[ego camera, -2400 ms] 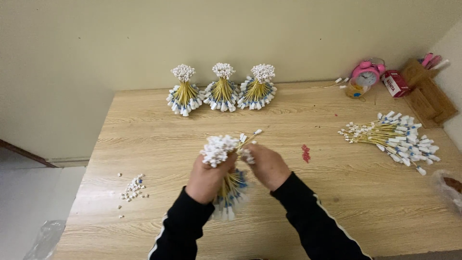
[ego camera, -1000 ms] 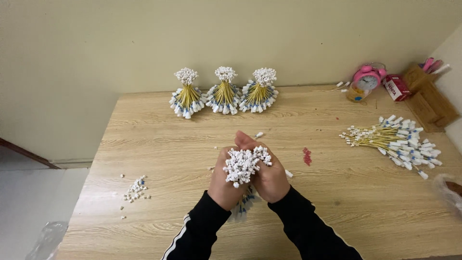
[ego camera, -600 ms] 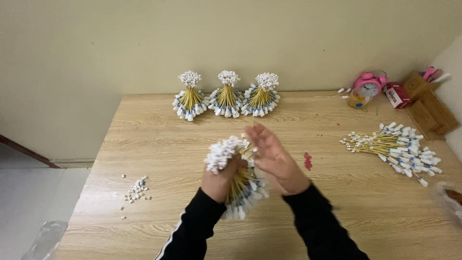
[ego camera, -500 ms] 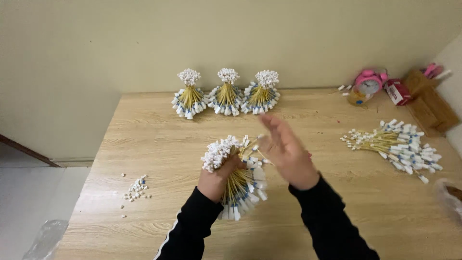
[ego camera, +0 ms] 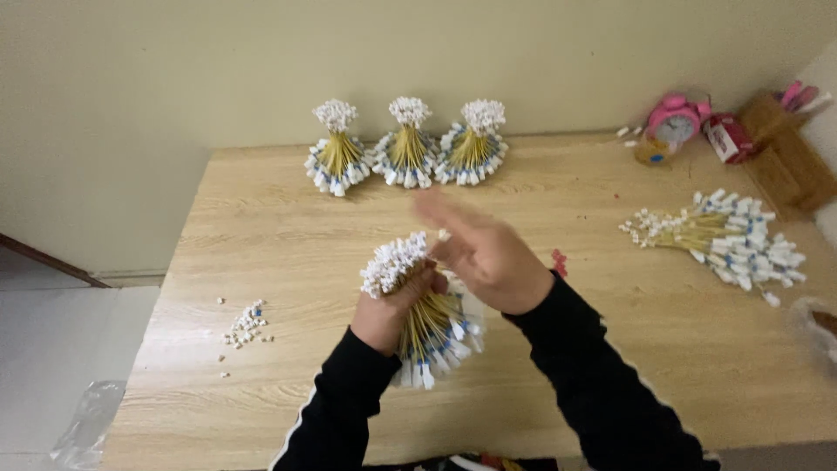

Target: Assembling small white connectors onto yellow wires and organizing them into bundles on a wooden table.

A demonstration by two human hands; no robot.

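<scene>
Left hand (ego camera: 390, 312) is wrapped tight around the waist of a bundle of yellow wires (ego camera: 420, 316), just left of frame centre, above the counter (ego camera: 261, 235); the bundle's long axis runs diagonally, white tips (ego camera: 394, 262) pointing to the upper left of the frame, white-and-blue ends (ego camera: 436, 358) fanned out toward the lower right. Right hand (ego camera: 488, 257) is spread, fingers (ego camera: 445, 216) extended toward the upper left and blurred; it sits just right of the bundle's tip end; whether it touches the bundle cannot be told.

Upper centre of the frame, against the wall: three finished bundles (ego camera: 406, 142) standing upright in a row, white tips up, flared bases on the counter; right of frame: a loose bundle (ego camera: 724, 244) lying flat, tips pointing left. Left of frame: a small scatter of white pieces (ego camera: 246, 324); a small red item (ego camera: 558, 262) lies just right of the right hand; upper right corner: a pink alarm clock (ego camera: 674, 122) and a wooden holder (ego camera: 789, 157).
</scene>
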